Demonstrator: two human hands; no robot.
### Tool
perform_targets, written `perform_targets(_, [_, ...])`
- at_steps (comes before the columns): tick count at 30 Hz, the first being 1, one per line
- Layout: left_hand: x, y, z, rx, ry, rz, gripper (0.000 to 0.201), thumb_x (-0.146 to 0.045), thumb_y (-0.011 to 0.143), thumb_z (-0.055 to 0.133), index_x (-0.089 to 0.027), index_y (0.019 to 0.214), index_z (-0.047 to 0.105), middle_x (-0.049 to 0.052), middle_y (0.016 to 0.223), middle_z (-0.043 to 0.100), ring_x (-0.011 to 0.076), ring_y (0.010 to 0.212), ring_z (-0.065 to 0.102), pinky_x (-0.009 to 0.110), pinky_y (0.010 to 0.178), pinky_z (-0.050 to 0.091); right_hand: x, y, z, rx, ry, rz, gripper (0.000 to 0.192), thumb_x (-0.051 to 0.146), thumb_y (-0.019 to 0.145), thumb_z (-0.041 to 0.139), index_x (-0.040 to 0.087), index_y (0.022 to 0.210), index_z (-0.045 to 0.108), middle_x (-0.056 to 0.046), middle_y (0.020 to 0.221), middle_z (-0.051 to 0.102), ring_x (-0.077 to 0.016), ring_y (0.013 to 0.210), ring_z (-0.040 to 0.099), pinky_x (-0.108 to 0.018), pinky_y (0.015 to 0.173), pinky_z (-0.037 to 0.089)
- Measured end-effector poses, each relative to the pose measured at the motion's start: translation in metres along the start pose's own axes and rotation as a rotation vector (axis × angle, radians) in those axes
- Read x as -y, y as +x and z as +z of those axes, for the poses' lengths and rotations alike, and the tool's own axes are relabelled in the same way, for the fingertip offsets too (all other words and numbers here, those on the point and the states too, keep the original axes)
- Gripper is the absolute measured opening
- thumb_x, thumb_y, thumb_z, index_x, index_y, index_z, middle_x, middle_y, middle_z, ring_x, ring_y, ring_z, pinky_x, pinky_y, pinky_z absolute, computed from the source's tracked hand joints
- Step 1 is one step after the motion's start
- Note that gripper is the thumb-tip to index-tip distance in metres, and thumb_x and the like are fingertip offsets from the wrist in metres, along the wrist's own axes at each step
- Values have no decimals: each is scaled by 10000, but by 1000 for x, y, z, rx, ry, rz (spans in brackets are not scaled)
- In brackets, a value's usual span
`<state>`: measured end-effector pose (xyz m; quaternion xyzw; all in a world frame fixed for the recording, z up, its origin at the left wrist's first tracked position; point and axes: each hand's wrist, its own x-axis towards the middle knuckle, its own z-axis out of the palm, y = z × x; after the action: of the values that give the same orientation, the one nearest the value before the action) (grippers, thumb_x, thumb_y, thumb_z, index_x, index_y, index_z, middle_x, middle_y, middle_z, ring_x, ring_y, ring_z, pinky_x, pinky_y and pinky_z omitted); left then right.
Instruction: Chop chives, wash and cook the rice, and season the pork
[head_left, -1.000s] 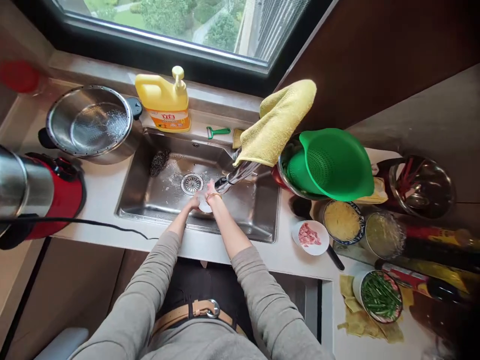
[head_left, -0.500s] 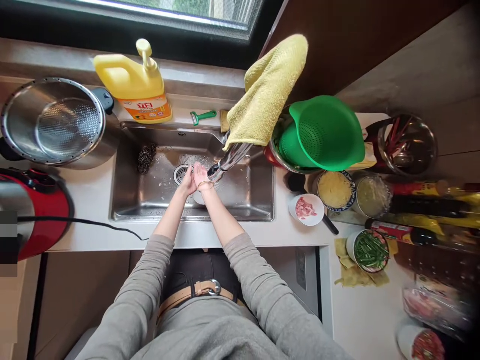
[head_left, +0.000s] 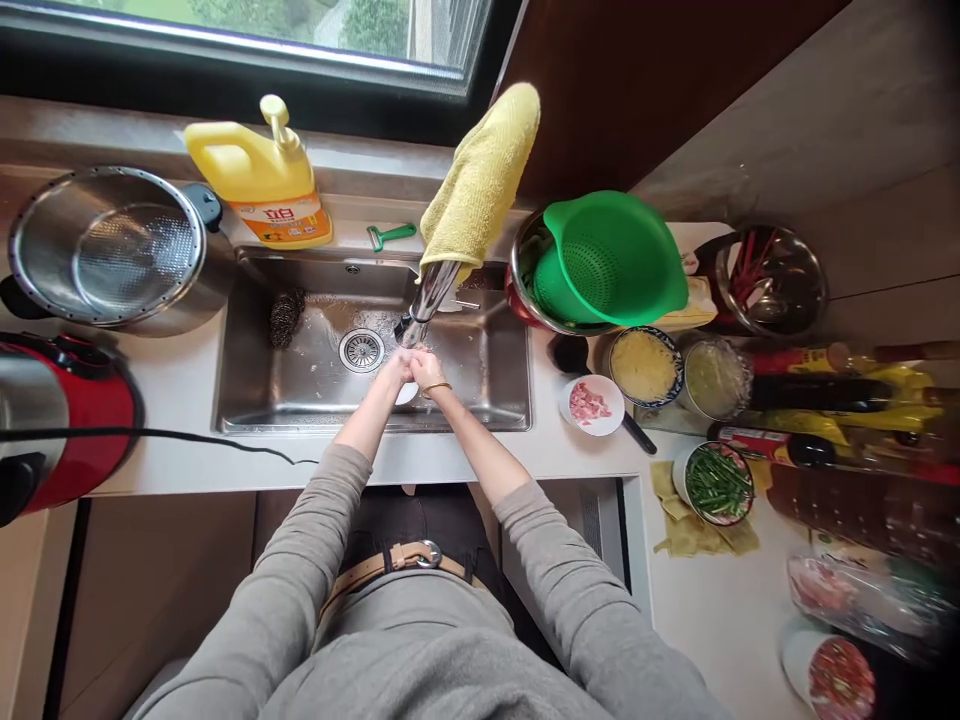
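Note:
My left hand [head_left: 394, 372] and my right hand [head_left: 427, 369] meet under the chrome faucet [head_left: 433, 290], over the steel sink [head_left: 255, 405]. Their fingers are curled in against each other, and no object shows between them. A bracelet circles my right wrist. Partly hidden below the hands is a small white round thing [head_left: 406, 394] in the basin. A yellow towel [head_left: 480, 185] drapes over the faucet's upper part. The drain strainer [head_left: 362, 350] lies left of the hands, and a scouring pad [head_left: 285, 318] sits in the sink's left corner.
A yellow soap jug [head_left: 262, 185] and green peeler [head_left: 391, 236] stand behind the sink. A steel pot [head_left: 214, 275] and red appliance [head_left: 112, 430] are left. Rightward are a green colander [head_left: 645, 260], a bowl of meat [head_left: 592, 404], a bowl of chopped greens [head_left: 718, 484] and several bottles.
My hands have gone from flat, stretched palms to curled fingers meeting, shifting slightly right and exposing the drain. The whole view has shifted a little.

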<state>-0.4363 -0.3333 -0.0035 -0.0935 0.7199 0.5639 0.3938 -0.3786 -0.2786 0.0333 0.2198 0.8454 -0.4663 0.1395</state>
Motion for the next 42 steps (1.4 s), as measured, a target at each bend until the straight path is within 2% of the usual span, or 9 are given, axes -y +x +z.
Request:
perform_targets(4, [21, -6, -34, -26, 249, -10, 351, -204, 838, 414, -226, 513, 545, -29, 422, 496, 139, 475, 573, 183, 544, 510, -21, -18, -16, 69, -164, -106, 253, 199, 908, 550, 169, 1014, 777, -69, 1048, 768, -203, 999, 690, -287, 954, 493])
perform_targets(8, [59, -17, -112, -68, 566, -70, 167, -103, 669, 640, -196, 543, 582, 6, 523, 620, 166, 704, 666, 209, 734, 521, -45, -27, -25, 86, -113, 100, 335, 137, 852, 601, 148, 1158, 737, -119, 1135, 746, -232, 1084, 690, -351, 1033, 474])
perform_targets(11, [92, -17, -148, -43, 784, -143, 130, -88, 600, 696, -189, 583, 616, 53, 694, 711, 201, 899, 685, 254, 867, 497, -54, -26, -18, 77, 38, 213, 323, 77, 828, 576, 133, 1088, 760, -129, 1125, 748, -244, 1109, 685, -390, 1058, 469])
perform_targets(15, [122, -6, -147, 38, 993, -190, 101, -154, 641, 726, -182, 732, 693, 109, 944, 752, 245, 1040, 663, 309, 933, 477, -50, -20, -1, 90, 161, 249, 360, 82, 838, 565, 116, 1158, 726, -132, 1211, 716, -191, 1136, 676, -312, 1037, 492])
perform_targets(19, [130, 7, -131, 104, 1125, -164, 153, -185, 680, 734, -181, 834, 727, 141, 1079, 736, 304, 1124, 635, 391, 1000, 445, -44, -11, -6, -7, 410, 360, 478, 116, 869, 541, 141, 1341, 604, -138, 1406, 590, -182, 1264, 598, -326, 1039, 497])
perform_targets(26, [128, 27, -111, 197, 1151, -44, 141, -285, 659, 781, -172, 717, 720, 163, 982, 744, 353, 1130, 635, 426, 1015, 431, -43, -1, -29, -217, 863, 452, 372, 111, 806, 599, 202, 1156, 690, -82, 1291, 679, -179, 1217, 620, -379, 1061, 483])
perform_targets(33, [96, 24, -123, 50, 877, 57, 195, -325, 735, 706, -146, 806, 677, 95, 840, 736, 239, 900, 686, 329, 845, 511, -28, -2, 0, -142, 944, 523, 132, 140, 785, 619, 199, 877, 692, -39, 1009, 750, -167, 1073, 666, -364, 992, 502])
perform_targets(38, [53, -7, -105, 3, -241, 213, 441, -359, 649, 807, -134, 998, 657, 65, 860, 731, 162, 830, 686, 326, 872, 528, -5, 1, 23, -46, 977, 509, 75, 132, 729, 642, 193, 771, 653, -16, 881, 719, -156, 1000, 664, -348, 956, 491])
perform_targets(42, [31, -32, -76, 98, -540, 195, 389, -290, 570, 863, -138, 869, 666, 47, 862, 722, 134, 810, 673, 295, 863, 528, 2, -1, 31, 4, 982, 425, 106, 136, 695, 616, 192, 774, 661, 8, 803, 689, -138, 902, 651, -332, 920, 498])
